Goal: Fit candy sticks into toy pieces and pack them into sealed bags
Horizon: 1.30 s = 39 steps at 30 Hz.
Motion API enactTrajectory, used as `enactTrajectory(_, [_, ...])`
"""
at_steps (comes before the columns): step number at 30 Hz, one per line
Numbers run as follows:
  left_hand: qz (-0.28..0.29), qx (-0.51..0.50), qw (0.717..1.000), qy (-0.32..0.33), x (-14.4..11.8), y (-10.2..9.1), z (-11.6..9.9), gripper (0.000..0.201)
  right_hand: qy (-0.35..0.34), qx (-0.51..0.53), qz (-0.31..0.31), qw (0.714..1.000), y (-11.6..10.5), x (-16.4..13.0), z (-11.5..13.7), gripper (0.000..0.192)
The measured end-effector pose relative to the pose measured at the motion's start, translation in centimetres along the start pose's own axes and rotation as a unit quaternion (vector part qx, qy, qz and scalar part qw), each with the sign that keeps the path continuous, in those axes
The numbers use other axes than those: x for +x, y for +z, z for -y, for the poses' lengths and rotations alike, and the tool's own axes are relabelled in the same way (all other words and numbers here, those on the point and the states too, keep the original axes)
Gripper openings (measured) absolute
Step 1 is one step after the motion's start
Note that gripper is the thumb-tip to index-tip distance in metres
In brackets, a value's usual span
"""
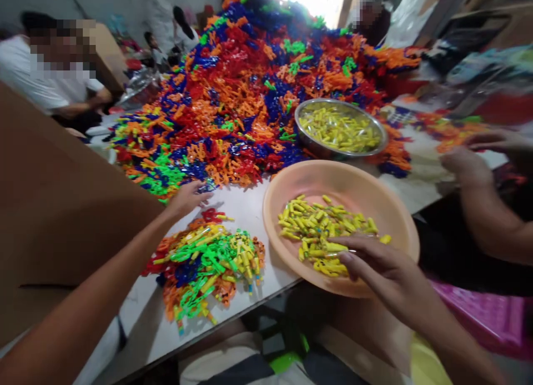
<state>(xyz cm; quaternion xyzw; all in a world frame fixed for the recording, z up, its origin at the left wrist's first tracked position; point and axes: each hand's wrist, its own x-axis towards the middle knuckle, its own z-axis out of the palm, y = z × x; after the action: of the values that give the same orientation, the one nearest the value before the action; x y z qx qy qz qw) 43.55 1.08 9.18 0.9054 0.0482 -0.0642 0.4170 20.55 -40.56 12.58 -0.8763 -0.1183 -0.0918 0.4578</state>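
My left hand [188, 200] is at the front edge of the big heap, its fingers stretched out and apart beside blue and green plastic pieces. Below it on the white table lies a smaller pile of colourful plastic pieces [208, 263], green, orange, red, blue and yellow. Over the peach plastic basin [400, 224], my right hand [375, 260] has its thumb and fingers around a small yellow tube-shaped piece [336, 247]. Many similar yellow pieces [308, 221] lie loose in the basin.
A tall heap of plastic pieces [250, 96] covers the table's back. A metal bowl [341, 151] of yellow pieces stands behind the basin. Cardboard [62, 207] rises at left. A co-worker's hands [474, 160] are at right, above a pink crate [483, 313]. Other people sit behind.
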Motion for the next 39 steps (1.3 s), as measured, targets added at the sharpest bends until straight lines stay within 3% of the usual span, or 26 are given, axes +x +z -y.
enactTrajectory(3, [-0.010,-0.053,0.997,0.055,-4.8,-0.9,-2.2,0.041,-0.010,0.000,-0.032,0.999,1.2,-0.9,1.2,0.023])
enactTrajectory(5, [0.009,-0.109,0.985,0.133,-9.4,-0.5,-3.8,0.038,-0.038,-0.017,-0.058,0.997,2.0,-1.5,2.2,0.014])
enactTrajectory(9, [0.104,-0.204,0.963,0.143,-17.9,3.3,-6.2,0.033,-0.085,-0.047,-0.060,0.993,3.0,-2.4,3.8,0.015])
enactTrajectory(12, [0.156,-0.206,0.956,0.135,-21.3,6.6,-6.7,0.026,-0.093,-0.069,-0.032,0.993,3.3,-2.8,4.6,0.019])
enactTrajectory(16, [0.133,-0.205,0.955,0.168,-22.5,8.6,-6.5,0.024,-0.104,-0.100,-0.030,0.989,4.0,-3.2,5.3,0.026])
enactTrajectory(21, [0.103,-0.212,0.948,0.215,-22.9,8.8,-6.0,0.029,-0.113,-0.133,-0.048,0.983,5.6,-3.6,5.6,0.031])
enactTrajectory(27, [0.062,-0.190,0.942,0.271,-23.5,9.1,-5.3,0.030,-0.086,-0.120,-0.008,0.989,6.9,-3.5,5.5,0.030])
enactTrajectory(31, [0.085,-0.190,0.937,0.281,-23.5,8.8,-4.6,0.032,-0.046,-0.065,-0.015,0.997,6.9,-3.2,5.2,0.024])
enactTrajectory(36, [0.157,-0.200,0.935,0.246,-23.5,7.9,-4.0,0.033,0.064,0.018,0.008,0.998,6.3,-3.4,4.5,0.019])
enactTrajectory(39, [0.188,-0.213,0.933,0.221,-23.6,7.5,-3.7,0.030,0.068,0.041,0.030,0.996,5.8,-3.5,4.5,0.014])
